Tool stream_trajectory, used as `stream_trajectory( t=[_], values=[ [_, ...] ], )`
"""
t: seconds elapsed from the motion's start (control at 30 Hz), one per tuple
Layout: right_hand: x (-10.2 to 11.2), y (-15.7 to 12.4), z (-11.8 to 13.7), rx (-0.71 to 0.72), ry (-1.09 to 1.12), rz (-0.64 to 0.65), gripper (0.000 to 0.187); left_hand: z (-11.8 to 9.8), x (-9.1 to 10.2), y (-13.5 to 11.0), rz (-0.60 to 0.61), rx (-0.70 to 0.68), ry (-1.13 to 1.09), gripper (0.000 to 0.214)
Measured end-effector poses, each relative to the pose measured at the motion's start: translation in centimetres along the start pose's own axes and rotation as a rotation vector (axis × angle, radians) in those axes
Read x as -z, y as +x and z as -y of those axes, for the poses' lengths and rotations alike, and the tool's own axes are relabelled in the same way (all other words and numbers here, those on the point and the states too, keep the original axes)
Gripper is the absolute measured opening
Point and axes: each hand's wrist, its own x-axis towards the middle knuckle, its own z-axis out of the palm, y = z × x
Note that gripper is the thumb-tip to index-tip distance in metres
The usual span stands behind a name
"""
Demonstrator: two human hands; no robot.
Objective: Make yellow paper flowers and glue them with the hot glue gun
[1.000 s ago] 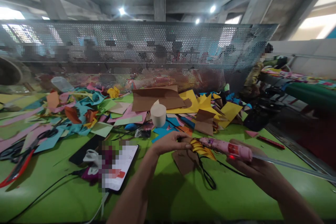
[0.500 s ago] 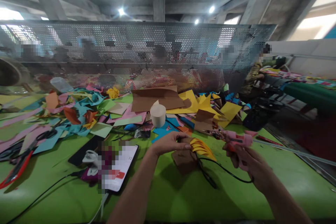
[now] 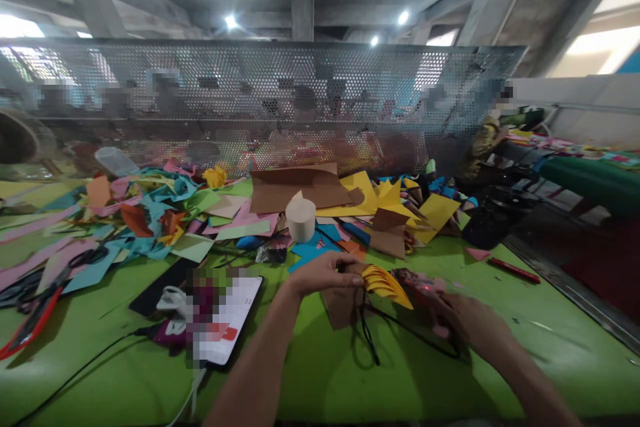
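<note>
My left hand [image 3: 325, 273] pinches a yellow pleated paper piece [image 3: 386, 285] between thumb and fingers, over the green table [image 3: 320, 380]. Its layers fan out to the right. Held in my right hand [image 3: 467, 319] is a pink glue gun [image 3: 427, 290], smeared by motion, with a small red light on it. The gun's front end is close to the paper's right side; I cannot tell whether they touch. A black cord [image 3: 415, 330] loops below both hands. Under my left hand lies a brown piece of paper [image 3: 336, 310].
A white paper roll [image 3: 301, 220] stands ahead, before heaped coloured paper [image 3: 165, 197]. Red-handled scissors [image 3: 43, 317] and a phone [image 3: 240, 320] with cables lie to the left. A red pen [image 3: 515, 270] lies right. Beyond the perforated metal screen [image 3: 280, 100], people sit.
My right hand has brought the glue gun left and down, closer to the yellow paper. The cord has swung left. My left hand stays about where it was.
</note>
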Motion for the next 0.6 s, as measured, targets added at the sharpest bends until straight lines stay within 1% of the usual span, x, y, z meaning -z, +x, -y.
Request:
stream_trajectory(
  t=[0.07,0.1,0.13,0.17,0.2,0.23,0.33,0.37,0.4,0.5,0.6],
  values=[
    [0.6,-0.3,0.3,-0.090,-0.053,0.120,0.057,0.1,0.0,0.0,0.000,-0.002,0.008,0.058],
    [1.1,-0.4,0.5,-0.131,-0.074,0.144,0.057,0.1,0.0,0.0,0.002,-0.002,0.013,0.058],
    [1.6,-0.4,0.8,-0.151,-0.084,0.130,0.055,0.0,0.0,0.0,0.004,-0.001,0.018,0.059],
    [2.3,-0.5,1.2,-0.140,-0.073,0.099,0.053,0.0,-0.1,0.0,0.007,0.000,0.024,0.060],
    [3.0,-0.5,1.7,-0.103,-0.038,0.062,0.050,-0.1,-0.1,-0.1,0.010,0.002,0.033,0.060],
    [3.7,-0.4,2.5,-0.033,0.030,0.027,0.048,-0.2,-0.1,-0.1,0.011,0.006,0.044,0.060],
    [5.8,-0.1,5.3,0.225,0.307,-0.066,0.037,-0.5,-0.3,0.0,0.019,0.016,0.083,0.059],
    [6.3,0.0,6.4,0.274,0.372,-0.108,0.034,-0.5,-0.3,0.0,0.023,0.018,0.091,0.058],
    [6.7,0.2,7.4,0.311,0.409,-0.123,0.030,-0.6,-0.3,0.0,0.027,0.020,0.097,0.057],
    [7.3,0.7,9.6,0.410,0.427,-0.141,0.020,-0.5,-0.4,0.0,0.046,0.018,0.093,0.057],
    [7.4,1.0,10.6,0.485,0.393,-0.146,0.016,-0.5,-0.4,0.1,0.056,0.024,0.089,0.057]
  ],
)
